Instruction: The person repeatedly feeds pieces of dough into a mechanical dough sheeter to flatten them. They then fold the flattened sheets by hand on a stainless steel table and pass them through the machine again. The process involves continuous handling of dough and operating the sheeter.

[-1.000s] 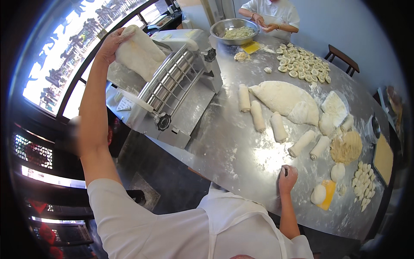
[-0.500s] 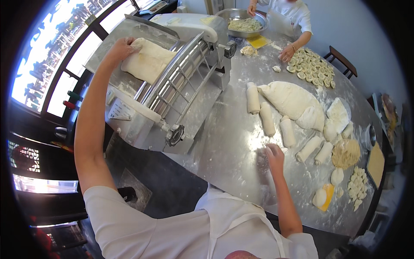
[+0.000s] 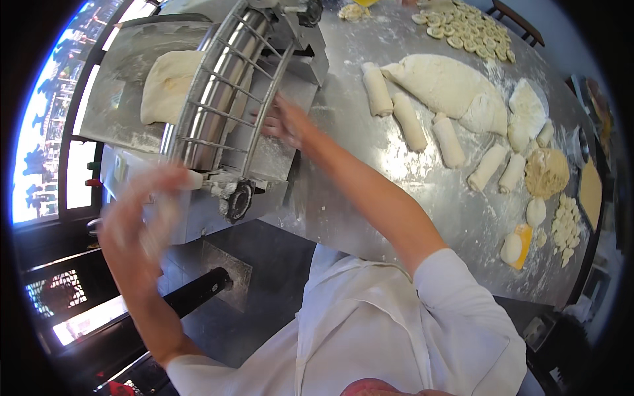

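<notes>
A pale dough sheet point(image 3: 170, 89) lies on the metal feed tray point(image 3: 109, 72) of a dough sheeter, its right end running in at the steel rollers point(image 3: 221, 86). A strip of dough shows between the rollers and the wire guard point(image 3: 232, 102). My right hand point(image 3: 284, 122) reaches in at the guard's outlet side, fingers stretched and apart, nothing seen in them. Smeared by motion, my left hand point(image 3: 155, 204) is over the machine's near end, close to the black knob point(image 3: 239, 200); its fingers cannot be made out.
On the floury steel table point(image 3: 343, 198) lie several dough rolls point(image 3: 449, 140), a large dough slab point(image 3: 449, 89) and a yellowish dough lump point(image 3: 547, 173). Small dough pieces point(image 3: 566, 228) lie at the right, near an orange scraper point(image 3: 522, 245). Shaped dough pieces point(image 3: 462, 30) cover the far end.
My left hand has let go of the dough sheet and come back toward me. My right hand has moved from the table to the sheeter's outlet. The sheet has fed further into the rollers.
</notes>
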{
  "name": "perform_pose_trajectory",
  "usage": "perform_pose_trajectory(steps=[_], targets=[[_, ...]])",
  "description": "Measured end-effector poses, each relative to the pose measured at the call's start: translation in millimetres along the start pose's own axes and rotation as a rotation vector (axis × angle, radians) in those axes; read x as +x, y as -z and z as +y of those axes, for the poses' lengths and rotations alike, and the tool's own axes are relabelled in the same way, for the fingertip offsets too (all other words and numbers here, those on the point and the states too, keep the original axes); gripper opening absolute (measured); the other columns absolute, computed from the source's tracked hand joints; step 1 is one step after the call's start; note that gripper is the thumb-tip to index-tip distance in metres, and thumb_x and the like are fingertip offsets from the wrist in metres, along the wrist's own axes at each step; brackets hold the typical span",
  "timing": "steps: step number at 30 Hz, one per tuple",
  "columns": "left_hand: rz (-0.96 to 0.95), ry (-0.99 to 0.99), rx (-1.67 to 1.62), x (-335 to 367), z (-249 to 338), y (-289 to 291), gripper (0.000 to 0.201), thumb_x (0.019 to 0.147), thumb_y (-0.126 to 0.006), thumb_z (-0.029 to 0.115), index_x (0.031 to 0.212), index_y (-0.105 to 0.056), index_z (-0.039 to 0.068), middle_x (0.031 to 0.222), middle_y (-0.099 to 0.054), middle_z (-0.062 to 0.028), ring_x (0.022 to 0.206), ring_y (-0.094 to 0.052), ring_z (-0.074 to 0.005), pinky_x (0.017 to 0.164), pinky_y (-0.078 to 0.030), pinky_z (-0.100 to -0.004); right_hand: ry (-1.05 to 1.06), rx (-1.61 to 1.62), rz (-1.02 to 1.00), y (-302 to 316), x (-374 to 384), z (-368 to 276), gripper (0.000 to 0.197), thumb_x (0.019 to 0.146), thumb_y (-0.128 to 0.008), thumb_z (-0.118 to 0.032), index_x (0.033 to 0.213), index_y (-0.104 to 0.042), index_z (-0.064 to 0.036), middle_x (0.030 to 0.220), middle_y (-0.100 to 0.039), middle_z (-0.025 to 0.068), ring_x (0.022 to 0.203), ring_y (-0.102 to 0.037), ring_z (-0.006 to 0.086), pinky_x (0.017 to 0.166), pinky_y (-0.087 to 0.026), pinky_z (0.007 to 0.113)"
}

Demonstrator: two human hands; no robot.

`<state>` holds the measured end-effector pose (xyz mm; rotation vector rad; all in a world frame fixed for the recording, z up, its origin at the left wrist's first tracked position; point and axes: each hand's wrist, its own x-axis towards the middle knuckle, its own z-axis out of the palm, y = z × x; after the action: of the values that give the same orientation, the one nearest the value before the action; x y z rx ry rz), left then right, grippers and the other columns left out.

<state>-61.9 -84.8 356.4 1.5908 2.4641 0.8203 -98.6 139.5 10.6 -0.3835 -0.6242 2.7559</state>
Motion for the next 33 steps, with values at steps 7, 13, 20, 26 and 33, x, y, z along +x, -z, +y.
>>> perform_pose_trajectory(steps=[7, 13, 20, 26, 33], targets=[[-0.519, 0.121, -0.530, -71, -11, -122, 0.027, 0.086, -0.077, 0.006, 0.113, -0.074, 0.007, 0.114, -0.075, -0.0129, 0.107, -0.071, -0.0290, 0.094, -0.055, -0.0379, 0.020, 0.230, 0.005, -37, 36, 6, 0.065, 0.101, -0.052, -0.064, 0.136, -0.056, -0.0085, 0.125, -0.066, 0.0174, 0.107, -0.069, 0.0300, 0.089, -0.059, 0.048], [-0.176, 0.775, -1.147, -92, -59, -259, 0.036, 0.098, -0.070, 0.018, 0.129, -0.064, -0.001, 0.116, -0.070, -0.0086, 0.107, -0.067, -0.0186, 0.096, -0.051, -0.0332, 0.051, 0.235, 0.112, -38, 31, 4, 0.044, 0.098, -0.071, -0.040, 0.124, -0.063, -0.0061, 0.109, -0.072, 0.0112, 0.090, -0.072, 0.0231, 0.074, -0.062, 0.042], [0.196, 0.744, -1.456, -66, -110, -351, 0.048, 0.103, -0.064, 0.023, 0.144, -0.052, 0.002, 0.128, -0.063, -0.0093, 0.115, -0.061, -0.0200, 0.099, -0.048, -0.0376, 0.287, 0.189, 0.204, -5, -22, -2, 0.032, 0.096, -0.071, -0.014, 0.123, -0.058, -0.0007, 0.111, -0.070, 0.0101, 0.093, -0.071, 0.0216, 0.080, -0.061, 0.037], [0.443, 0.422, -1.810, 5, -116, -352, 0.061, 0.107, -0.049, 0.041, 0.156, -0.036, 0.006, 0.159, -0.039, -0.0154, 0.144, -0.042, -0.0317, 0.118, -0.034, -0.0509, 0.345, 0.051, 0.360, 3, -68, -28, 0.032, 0.097, -0.072, -0.015, 0.121, -0.057, -0.0002, 0.111, -0.068, 0.0106, 0.094, -0.070, 0.0184, 0.077, -0.060, 0.035], [0.635, 0.373, -2.110, 43, -148, -359, 0.050, 0.107, -0.046, 0.034, 0.147, -0.050, 0.004, 0.149, -0.054, -0.0139, 0.137, -0.052, -0.0304, 0.113, -0.043, -0.0508, 0.325, -0.082, 0.481, 10, -106, -41, 0.031, 0.100, -0.068, -0.020, 0.123, -0.055, -0.0033, 0.114, -0.065, 0.0098, 0.099, -0.069, 0.0186, 0.076, -0.061, 0.034]])
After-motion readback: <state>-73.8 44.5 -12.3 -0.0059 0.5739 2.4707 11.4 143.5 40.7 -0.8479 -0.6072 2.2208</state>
